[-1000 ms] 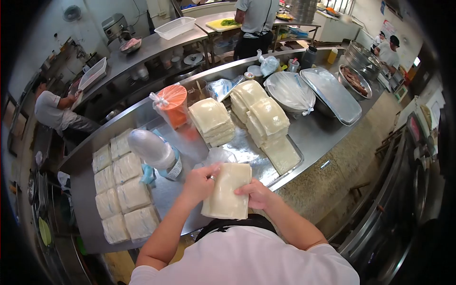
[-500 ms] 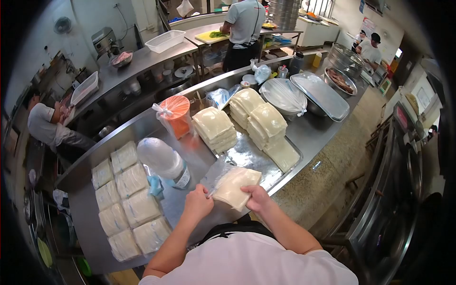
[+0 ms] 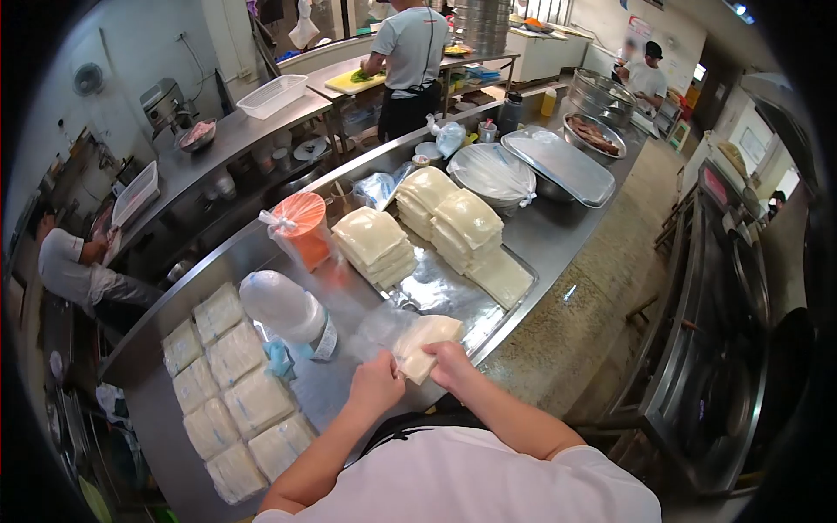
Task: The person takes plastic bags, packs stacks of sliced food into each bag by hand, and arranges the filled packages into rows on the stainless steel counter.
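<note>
Since 1.0 s ago, the held stack (image 3: 431,338) has been turned so that its far end slants to the right, and the left hand (image 3: 378,382) has been shifted from its upper left edge to its near left corner. The stack, of pale, flat sheets, is held above the near edge of the worktop (image 3: 344,385). It is gripped by the right hand (image 3: 451,362), with the thumb laid on top. The fingers of the left hand are closed on clear film (image 3: 384,324), which is spread beside and beyond the stack; whether the sheets are enclosed by it cannot be told.

Beyond the hands, a metal tray (image 3: 427,284) is loaded with pale piles (image 3: 373,246), and a flat sheet (image 3: 503,278) is seen at its right side. To the left, 8 wrapped packs (image 3: 259,402) are laid out in 2 columns of 4. Between these and the film, a plastic bundle (image 3: 281,305) is placed, with something blue (image 3: 279,358) at its base. Behind it, an orange tub (image 3: 303,231) is covered by a knotted bag. Farther back, greens (image 3: 359,76) are being handled by a person (image 3: 408,54) at a yellow board (image 3: 342,84).
</note>
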The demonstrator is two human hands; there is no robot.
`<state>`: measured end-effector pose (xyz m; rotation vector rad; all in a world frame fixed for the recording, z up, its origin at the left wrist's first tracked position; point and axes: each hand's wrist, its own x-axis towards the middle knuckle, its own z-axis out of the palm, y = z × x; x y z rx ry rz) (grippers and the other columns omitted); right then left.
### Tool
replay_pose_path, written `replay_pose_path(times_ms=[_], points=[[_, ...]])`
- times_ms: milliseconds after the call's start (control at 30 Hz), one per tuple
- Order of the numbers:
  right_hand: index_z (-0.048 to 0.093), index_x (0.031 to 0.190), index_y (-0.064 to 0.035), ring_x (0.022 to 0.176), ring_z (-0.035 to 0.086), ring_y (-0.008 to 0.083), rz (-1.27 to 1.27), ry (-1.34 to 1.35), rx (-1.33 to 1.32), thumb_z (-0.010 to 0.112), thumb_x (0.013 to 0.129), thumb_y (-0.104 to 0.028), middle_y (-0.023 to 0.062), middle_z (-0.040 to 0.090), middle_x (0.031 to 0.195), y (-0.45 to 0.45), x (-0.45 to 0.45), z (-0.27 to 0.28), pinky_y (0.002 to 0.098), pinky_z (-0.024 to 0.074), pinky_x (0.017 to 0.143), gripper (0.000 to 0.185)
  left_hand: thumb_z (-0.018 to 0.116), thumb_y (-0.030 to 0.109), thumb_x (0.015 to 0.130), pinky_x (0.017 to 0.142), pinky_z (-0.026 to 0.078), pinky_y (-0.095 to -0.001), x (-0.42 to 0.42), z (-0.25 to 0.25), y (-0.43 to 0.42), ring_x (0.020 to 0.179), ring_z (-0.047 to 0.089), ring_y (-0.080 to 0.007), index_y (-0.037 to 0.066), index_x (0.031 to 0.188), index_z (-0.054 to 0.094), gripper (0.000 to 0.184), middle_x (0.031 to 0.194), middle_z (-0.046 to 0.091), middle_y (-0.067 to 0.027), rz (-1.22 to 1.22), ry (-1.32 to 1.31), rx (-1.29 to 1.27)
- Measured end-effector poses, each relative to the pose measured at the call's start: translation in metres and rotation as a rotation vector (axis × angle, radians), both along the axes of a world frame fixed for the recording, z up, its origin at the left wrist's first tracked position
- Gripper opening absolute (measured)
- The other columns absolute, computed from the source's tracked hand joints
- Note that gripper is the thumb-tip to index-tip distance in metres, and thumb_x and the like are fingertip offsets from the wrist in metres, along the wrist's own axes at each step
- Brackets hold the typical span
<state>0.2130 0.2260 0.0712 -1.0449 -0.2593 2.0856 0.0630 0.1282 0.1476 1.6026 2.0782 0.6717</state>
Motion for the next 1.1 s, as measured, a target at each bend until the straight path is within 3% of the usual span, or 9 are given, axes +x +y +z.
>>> replay_pose_path(times_ms=[133,233,433,533,633,733,833,967,1100], points=[[0.061,0.12,0.0108,0.1,0.069,0.035,0.043,-0.178,0.151,0.064,0.084,0.007,0.019,0.068,0.109,-0.002,-0.001,-0.018,0.0488,0.0574,0.089,0.037,0.07,0.01,0.077,0.066,0.052,-0.0491,-0.007,-0.012,0.0,0.07,0.067,-0.0394,0.005,0.085,0.061,0.013,0.072,0.067,-0.0194,0.039,-0.026,0.044],[0.06,0.125,0.0076,0.105,0.069,0.0344,0.063,-0.242,0.251,0.064,0.085,0.009,0.0178,0.068,0.115,-0.014,-0.007,0.01,0.0484,0.0565,0.093,0.04,0.07,0.009,0.077,0.064,0.051,-0.0475,-0.021,-0.004,0.01,0.068,0.065,-0.0384,0.004,0.085,0.061,0.013,0.072,0.065,-0.0177,0.033,0.085,0.204],[0.064,0.124,0.0021,0.1,0.069,0.0252,0.279,-0.498,0.563,0.066,0.084,0.003,0.0139,0.07,0.112,-0.036,-0.012,0.032,0.0382,0.055,0.088,0.04,0.067,0.004,0.074,0.071,0.053,-0.0477,-0.012,0.026,0.051,0.078,0.067,-0.0398,0.004,0.095,0.068,0.021,0.085,0.068,-0.0165,0.045,-0.09,0.253],[0.06,0.13,-0.0005,0.103,0.067,0.0234,0.454,-0.524,0.652,0.065,0.085,0.0,0.0118,0.068,0.116,-0.04,-0.013,0.048,0.0377,0.0543,0.088,0.046,0.066,0.004,0.077,0.071,0.055,-0.0472,-0.021,0.027,0.077,0.079,0.068,-0.0396,0.005,0.102,0.071,0.026,0.089,0.069,-0.0152,-0.092,-0.001,0.511],[0.054,0.138,-0.0027,0.107,0.066,0.0228,0.449,-0.361,0.64,0.064,0.089,-0.001,0.0103,0.065,0.123,-0.04,-0.026,0.044,0.0397,0.0546,0.089,0.05,0.066,0.006,0.078,0.073,0.056,-0.0476,-0.014,0.036,0.082,0.08,0.068,-0.0397,0.006,0.102,0.071,0.025,0.089,0.07,-0.0142,-0.198,0.181,0.433],[0.055,0.139,-0.0065,0.112,0.066,0.0269,0.369,-0.007,0.263,0.06,0.095,-0.006,0.0108,0.065,0.125,-0.032,-0.026,0.076,0.0437,0.0553,0.092,0.044,0.067,0.008,0.081,0.075,0.055,-0.0469,0.006,0.049,0.065,0.083,0.069,-0.0377,0.007,0.105,0.071,0.024,0.091,0.069,-0.0138,-0.242,0.187,0.332],[0.049,0.141,-0.0036,0.117,0.064,0.0284,0.324,0.077,0.222,0.057,0.098,-0.003,0.0132,0.062,0.131,-0.019,-0.026,0.055,0.0477,0.0549,0.096,0.044,0.069,0.012,0.085,0.077,0.054,-0.0478,0.012,0.038,0.047,0.086,0.067,-0.0376,0.007,0.102,0.069,0.018,0.093,0.067,-0.0142,-0.06,0.009,0.401],[0.048,0.139,0.0048,0.122,0.061,0.0371,0.346,0.118,0.147,0.054,0.091,0.006,0.0202,0.059,0.134,-0.007,-0.022,0.044,0.0522,0.049,0.107,0.049,0.069,0.017,0.089,0.077,0.051,-0.052,0.001,0.0,-0.006,0.088,0.064,-0.0405,0.005,0.09,0.061,0.014,0.093,0.065,-0.0178,0.234,0.023,0.289],[0.048,0.139,0.006,0.122,0.059,0.0424,0.419,0.089,0.041,0.054,0.088,0.008,0.0235,0.058,0.131,-0.006,-0.034,0.027,0.0575,0.0474,0.108,0.051,0.067,0.018,0.089,0.075,0.052,-0.0525,-0.005,-0.032,-0.036,0.084,0.065,-0.0402,0.005,0.088,0.062,0.014,0.089,0.065,-0.0178,0.269,0.076,0.144]])
